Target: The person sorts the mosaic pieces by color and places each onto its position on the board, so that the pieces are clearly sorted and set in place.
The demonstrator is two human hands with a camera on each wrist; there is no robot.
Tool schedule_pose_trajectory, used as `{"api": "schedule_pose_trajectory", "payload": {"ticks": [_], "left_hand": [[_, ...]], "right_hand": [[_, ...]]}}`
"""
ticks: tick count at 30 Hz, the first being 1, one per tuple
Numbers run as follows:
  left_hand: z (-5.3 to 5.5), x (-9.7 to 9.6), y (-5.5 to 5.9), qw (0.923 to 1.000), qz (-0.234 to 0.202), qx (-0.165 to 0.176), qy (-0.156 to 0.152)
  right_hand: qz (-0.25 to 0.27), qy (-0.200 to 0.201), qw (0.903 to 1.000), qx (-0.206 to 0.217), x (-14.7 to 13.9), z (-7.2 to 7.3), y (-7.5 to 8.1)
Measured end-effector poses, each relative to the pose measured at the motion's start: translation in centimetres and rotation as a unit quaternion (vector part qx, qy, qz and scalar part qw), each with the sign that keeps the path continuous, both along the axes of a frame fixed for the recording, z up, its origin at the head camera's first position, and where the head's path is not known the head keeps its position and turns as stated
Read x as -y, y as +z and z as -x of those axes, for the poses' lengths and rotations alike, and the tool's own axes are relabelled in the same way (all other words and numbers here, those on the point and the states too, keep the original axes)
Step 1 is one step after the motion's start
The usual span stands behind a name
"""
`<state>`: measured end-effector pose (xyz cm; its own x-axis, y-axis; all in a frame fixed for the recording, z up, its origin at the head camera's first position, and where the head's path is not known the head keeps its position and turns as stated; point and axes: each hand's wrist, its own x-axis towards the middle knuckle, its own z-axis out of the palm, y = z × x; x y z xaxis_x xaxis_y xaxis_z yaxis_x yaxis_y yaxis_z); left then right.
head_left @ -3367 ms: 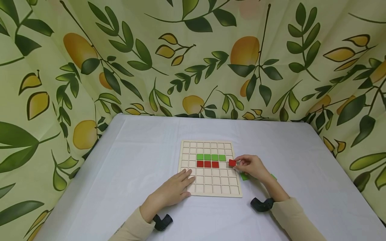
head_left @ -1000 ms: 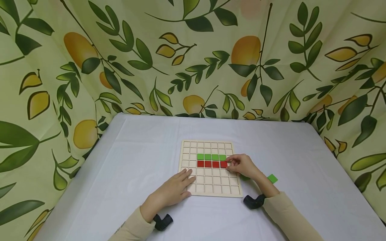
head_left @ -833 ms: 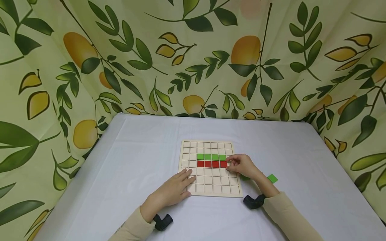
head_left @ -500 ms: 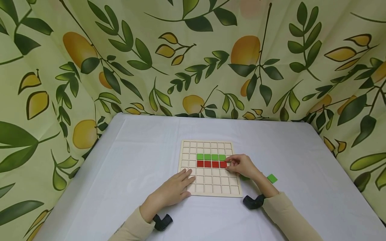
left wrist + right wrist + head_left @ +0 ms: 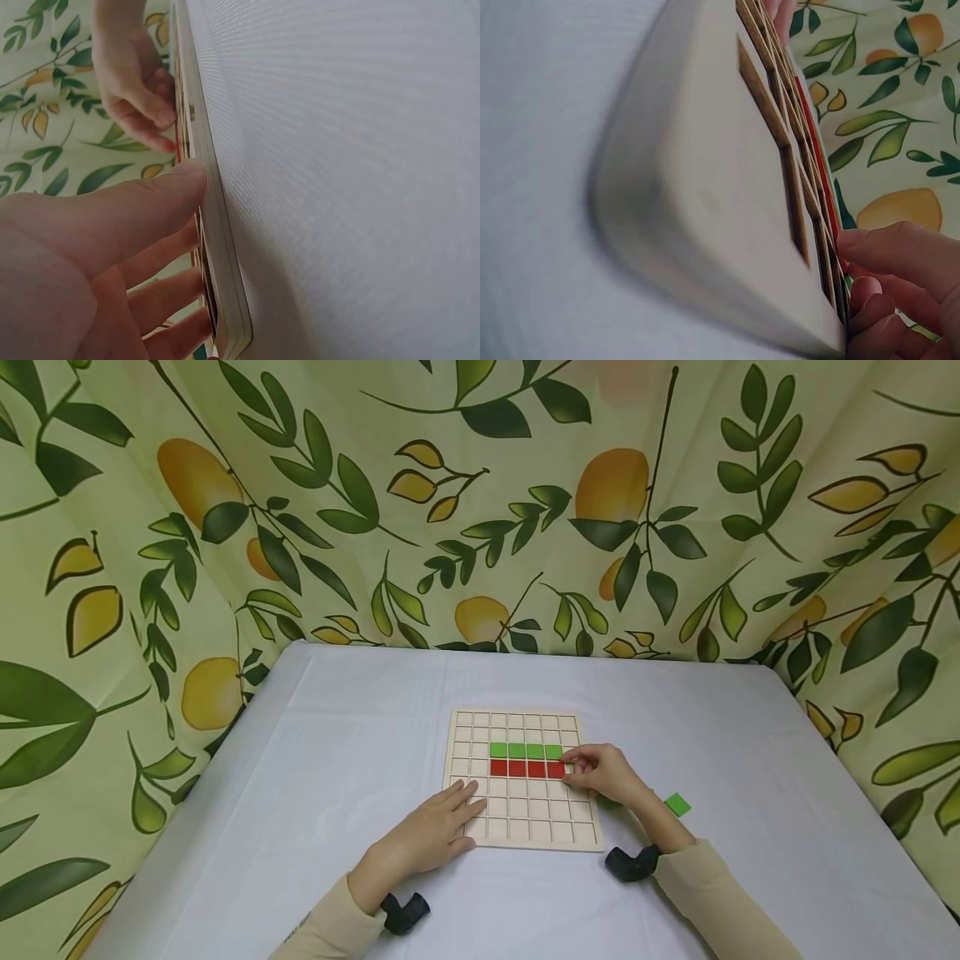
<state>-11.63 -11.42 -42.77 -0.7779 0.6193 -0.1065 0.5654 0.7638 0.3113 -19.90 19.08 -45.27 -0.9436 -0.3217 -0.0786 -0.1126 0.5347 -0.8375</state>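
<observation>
A pale wooden grid board (image 5: pixel 517 837) lies on the table. Across it run a row of green square tiles (image 5: pixel 517 751) and, just below, a row of red square tiles (image 5: pixel 517 769). At the right end of the red row, my right hand (image 5: pixel 609 774) pinches the last red tile (image 5: pixel 555 769) between thumb and index finger. That tile lies at its cell, partly hidden by the fingertips. My left hand (image 5: pixel 427 829) rests with spread fingers on the board's lower left edge; in the left wrist view its thumb (image 5: pixel 142 210) touches the rim.
A loose green tile (image 5: pixel 677 804) lies to the right of my right wrist. Another green tile (image 5: pixel 609 802) shows partly beneath that hand, beside the board. White cloth (image 5: pixel 337 735) covers the table, and a fruit-patterned curtain (image 5: pixel 480 527) hangs behind and at the sides.
Since the earliest frame, my right hand has moved left, bringing the red tile from the board's right edge to the end of the red row. Over the last second, nothing visibly moves.
</observation>
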Motion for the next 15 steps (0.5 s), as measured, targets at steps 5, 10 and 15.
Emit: {"api": "schedule_pose_trajectory", "payload": {"ticks": [5, 10, 15], "left_hand": [[-0.07, -0.04, 0.17, 1.0000, 0.000, -0.001, -0.001], [-0.04, -0.07, 0.17, 1.0000, 0.003, -0.001, -0.001], [0.00, -0.07, 0.19, 1.0000, 0.003, 0.004, 0.001]], "right_hand": [[0.004, -0.001, 1.0000, 0.004, -0.25, -0.20, 0.09], [-0.003, -0.011, 0.9999, 0.011, -0.60, -0.48, 0.26], [-0.003, -0.008, 1.0000, -0.001, -1.01, -0.72, 0.44]]}}
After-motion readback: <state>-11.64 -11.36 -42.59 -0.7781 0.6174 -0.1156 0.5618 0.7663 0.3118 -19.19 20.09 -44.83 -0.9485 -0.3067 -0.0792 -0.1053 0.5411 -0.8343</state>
